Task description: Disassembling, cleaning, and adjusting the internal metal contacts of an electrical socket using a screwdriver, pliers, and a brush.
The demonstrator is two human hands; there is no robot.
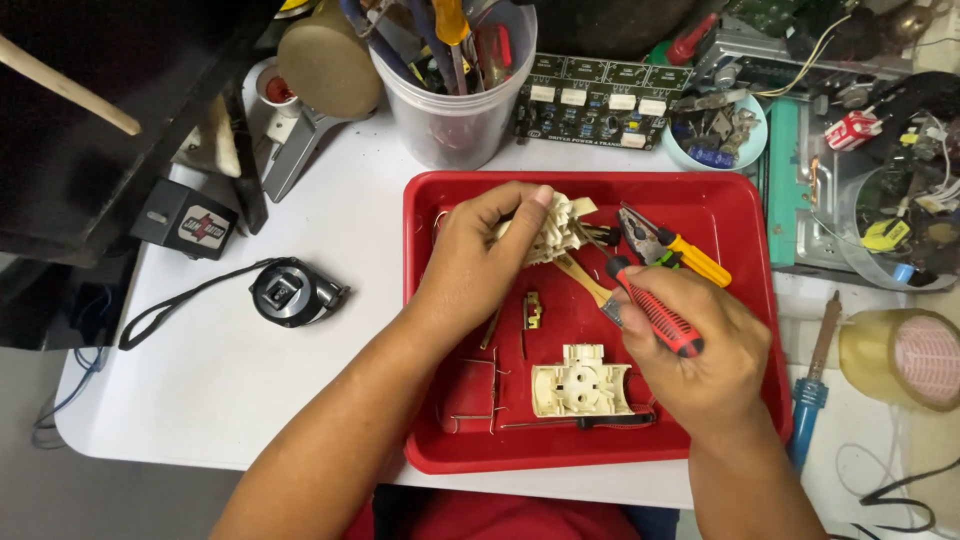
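Over the red tray (745, 210), the left hand (470, 265) fingers pinch a cream plastic part (552, 232) at the tray's 12 o'clock; the right hand (700, 355) fingers grip a red-handled screwdriver (655, 318) pointing at it.

Black box (185, 220) w/ red-white label, table left; small red-white carton (853, 130) top right.

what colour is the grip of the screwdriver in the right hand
Red with black ribbing, on the screwdriver handle in the right hand; seen in the head view.
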